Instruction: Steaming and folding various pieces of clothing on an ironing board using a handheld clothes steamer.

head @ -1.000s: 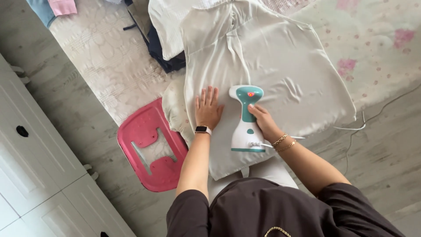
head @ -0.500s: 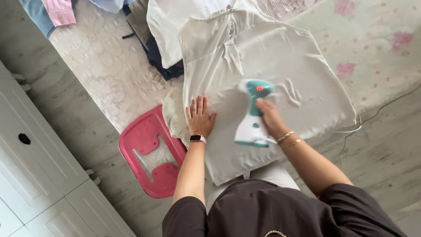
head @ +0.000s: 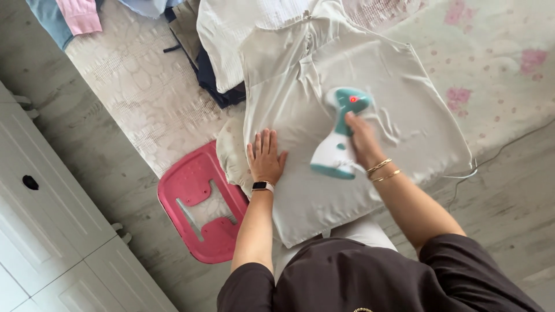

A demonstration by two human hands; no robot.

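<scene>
A cream satin blouse (head: pixel 376 75) lies spread flat in front of me. My left hand (head: pixel 266 156) presses flat on its lower left part, fingers apart, with a dark smartwatch on the wrist. My right hand (head: pixel 363 137) grips the handle of a white and teal handheld garment steamer (head: pixel 340 138), whose red light glows. The steamer head rests on the middle of the blouse, tilted to the upper right. Two gold bracelets circle my right wrist.
A pink plastic stool (head: pixel 199 202) lies upturned on the grey floor left of my arm. A pile of folded clothes (head: pixel 214 40) sits beyond the blouse. White cupboard doors (head: pixel 46 231) stand at the left. A white cord (head: pixel 468 170) trails right over a floral rug (head: pixel 497 52).
My right hand has slid the steamer up and to the right across the blouse. My left hand shifted slightly left and down on the fabric and stays flat.
</scene>
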